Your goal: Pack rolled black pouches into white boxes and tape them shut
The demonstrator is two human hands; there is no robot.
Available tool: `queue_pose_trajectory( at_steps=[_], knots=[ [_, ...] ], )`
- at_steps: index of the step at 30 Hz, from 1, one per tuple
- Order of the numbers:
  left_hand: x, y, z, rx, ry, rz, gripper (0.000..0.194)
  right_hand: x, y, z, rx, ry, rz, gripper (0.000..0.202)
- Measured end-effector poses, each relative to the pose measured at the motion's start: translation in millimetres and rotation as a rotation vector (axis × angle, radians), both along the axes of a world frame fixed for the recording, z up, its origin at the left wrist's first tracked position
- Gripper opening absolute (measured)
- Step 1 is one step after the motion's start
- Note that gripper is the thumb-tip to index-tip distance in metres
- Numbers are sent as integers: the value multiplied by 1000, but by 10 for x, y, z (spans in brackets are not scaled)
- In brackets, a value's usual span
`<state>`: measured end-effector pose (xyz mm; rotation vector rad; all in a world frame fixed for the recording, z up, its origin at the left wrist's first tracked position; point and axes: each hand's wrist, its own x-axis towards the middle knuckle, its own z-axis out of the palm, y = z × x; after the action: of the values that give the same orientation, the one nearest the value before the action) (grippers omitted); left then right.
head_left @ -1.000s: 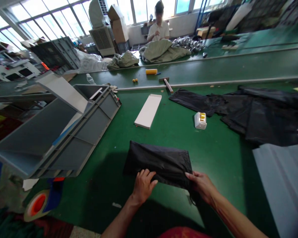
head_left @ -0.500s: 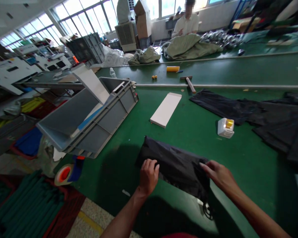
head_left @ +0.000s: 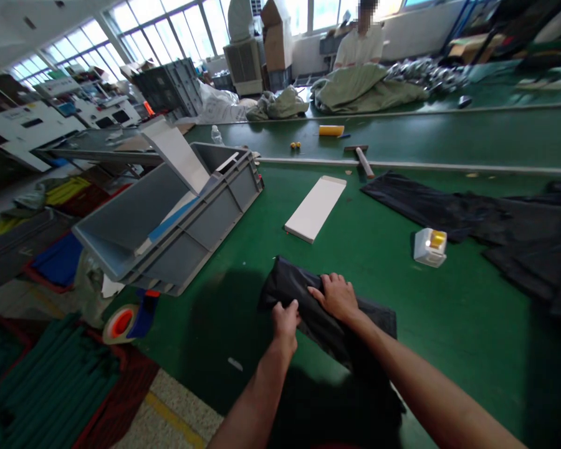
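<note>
Head view, green table (head_left: pixel 378 274): spread before me, under everything below.
Grey crate (head_left: pixel 215 218): on its left side.
Black bundle (head_left: pixel 320 327): near edge, centre.
White flat box (head_left: pixel 315 209): beyond the bundle.
Right hand (head_left: pixel 338 297): over the bundle's top, thumb spread; whether gripping, I cannot tell.
Left hand (head_left: pixel 286 321): clamped on the bundle's near edge, just beside the right.
</note>
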<state>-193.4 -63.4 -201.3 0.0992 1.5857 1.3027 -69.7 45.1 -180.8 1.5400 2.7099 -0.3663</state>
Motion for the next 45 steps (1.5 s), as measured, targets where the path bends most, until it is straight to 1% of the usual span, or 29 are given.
queue_pose_trajectory(
  at_steps=[2,4,6,9,12,14,17,20,22,25,27,31,33,36,38,42,45],
  knots=[
    [61,134,41,-37,-45,71,40,23,26,11,0,-3,-9,57],
    [109,225,102,-47,-63,101,47,66,59,7,0,-3,-29,59],
    [140,281,165,-39,-82,109,52,140,90,-3,3,0,-52,60],
    [172,362,237,-24,-121,108,56,287,107,-5,22,15,-89,57],
    [171,478,283,29,-216,96,57,428,82,24,57,70,-104,50],
    [127,548,304,75,-302,59,57,500,55,48,83,108,-94,48],
    [-16,598,312,133,-452,-61,57,575,23,66,107,139,-81,47],
    [-204,605,277,195,-561,-187,55,611,4,47,117,151,-65,49],
    [-324,616,236,196,-577,-251,50,619,-6,23,127,148,-53,51],
    [-468,651,167,186,-573,-333,39,623,-25,-4,131,137,-17,55],
    [-531,674,121,212,-558,-368,34,620,-56,-8,136,128,20,64],
    [-584,703,34,268,-513,-396,30,566,-228,-1,146,87,95,101],
    [-592,710,-1,281,-489,-405,31,508,-364,-7,142,49,71,113],
    [-593,714,-35,284,-444,-416,35,412,-554,-31,146,-17,-23,109],
    [-578,712,-47,279,-398,-421,39,365,-628,-47,145,-49,-46,106],
    [-507,707,-41,252,-254,-446,47,334,-627,-53,105,-103,-55,107],
    [-481,753,-7,205,-98,-499,51,385,-579,-48,96,-120,-58,104]
  ],
)
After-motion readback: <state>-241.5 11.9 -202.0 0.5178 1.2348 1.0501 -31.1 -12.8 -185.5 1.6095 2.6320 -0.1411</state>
